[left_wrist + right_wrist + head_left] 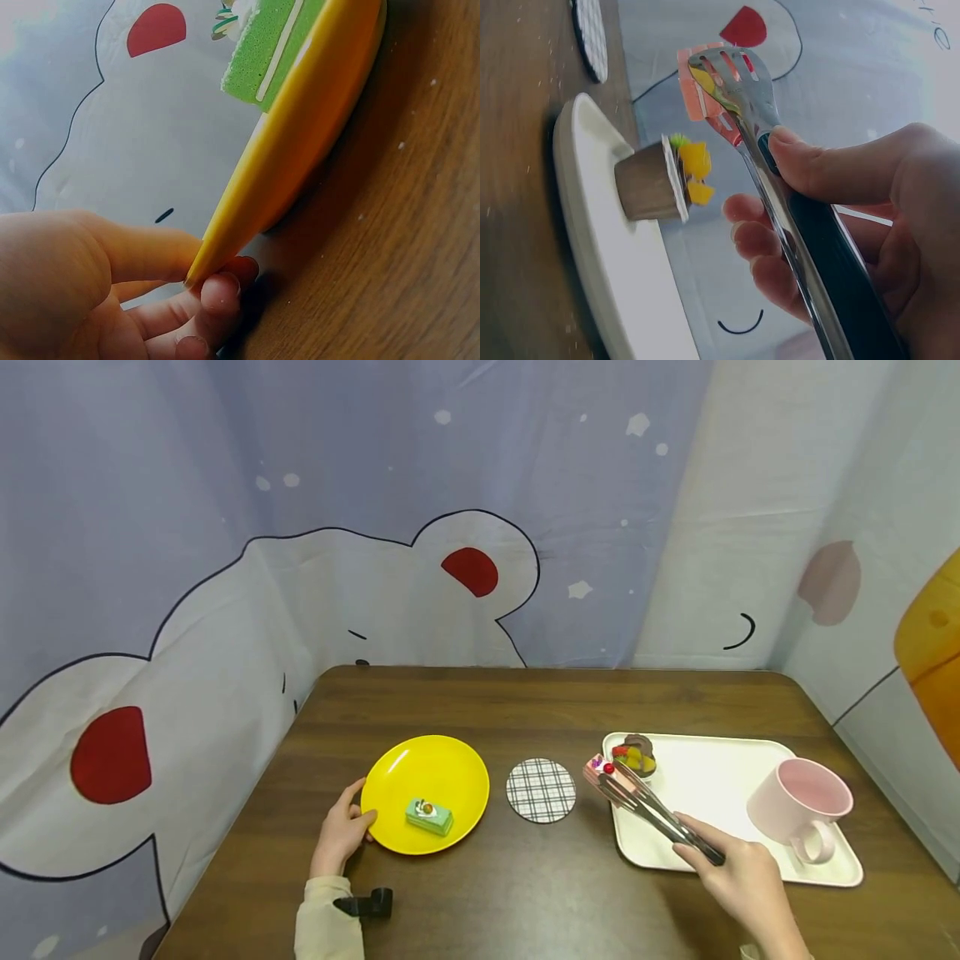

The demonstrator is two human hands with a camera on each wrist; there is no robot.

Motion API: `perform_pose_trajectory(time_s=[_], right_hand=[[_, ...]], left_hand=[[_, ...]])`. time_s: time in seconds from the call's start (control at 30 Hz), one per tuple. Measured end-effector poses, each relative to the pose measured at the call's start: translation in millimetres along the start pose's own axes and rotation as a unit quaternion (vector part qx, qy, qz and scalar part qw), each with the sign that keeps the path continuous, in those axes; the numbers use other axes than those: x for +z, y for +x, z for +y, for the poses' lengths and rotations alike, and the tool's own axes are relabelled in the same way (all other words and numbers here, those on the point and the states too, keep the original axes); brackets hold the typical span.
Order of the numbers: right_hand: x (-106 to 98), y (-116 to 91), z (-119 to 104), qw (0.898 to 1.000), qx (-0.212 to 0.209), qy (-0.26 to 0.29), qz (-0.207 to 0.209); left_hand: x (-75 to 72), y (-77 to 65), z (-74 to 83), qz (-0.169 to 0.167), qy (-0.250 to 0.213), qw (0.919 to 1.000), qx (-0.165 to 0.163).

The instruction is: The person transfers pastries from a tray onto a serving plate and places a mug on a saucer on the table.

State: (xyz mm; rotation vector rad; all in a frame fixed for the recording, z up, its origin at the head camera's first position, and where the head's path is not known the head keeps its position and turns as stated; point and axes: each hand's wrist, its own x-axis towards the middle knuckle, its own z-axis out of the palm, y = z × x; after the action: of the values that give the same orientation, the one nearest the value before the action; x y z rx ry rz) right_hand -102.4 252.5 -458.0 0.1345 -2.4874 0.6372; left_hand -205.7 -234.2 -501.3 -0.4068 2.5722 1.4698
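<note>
My left hand point(343, 832) pinches the left rim of a yellow plate point(420, 760), thumb on top and fingers beneath. A green rectangular cake slice point(429, 817) with a small topping lies on that plate. In my right hand point(738, 875) is a pair of metal tongs point(769, 195) with dark grips. Their tips hold a pink cake slice point(597, 768) with a red topping, raised above the left edge of a white tray point(697, 852). A brown cupcake point(646, 182) topped with yellow and red fruit pieces stands on the tray just behind the tongs.
On the tray's right side stands a pink mug point(787, 802), handle toward the front. A round checked coaster point(541, 790) lies between plate and tray. Patterned curtains point(600, 510) hang behind the wooden table point(480, 893).
</note>
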Motion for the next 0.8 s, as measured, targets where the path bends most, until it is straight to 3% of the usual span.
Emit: perform_pose_trajectory(time_s=[0.4, 0.8], right_hand=[[15.3, 21.3, -15.2, 0.999, -0.018, 0.029, 0.003], [32.5, 38.2, -37.2, 0.999, -0.012, 0.046, -0.027]], left_hand=[[-1.1, -1.4, -0.8, 0.000, -0.002, 1.0000, 0.006], [-1.2, -1.7, -0.2, -0.002, -0.004, 1.0000, 0.007]])
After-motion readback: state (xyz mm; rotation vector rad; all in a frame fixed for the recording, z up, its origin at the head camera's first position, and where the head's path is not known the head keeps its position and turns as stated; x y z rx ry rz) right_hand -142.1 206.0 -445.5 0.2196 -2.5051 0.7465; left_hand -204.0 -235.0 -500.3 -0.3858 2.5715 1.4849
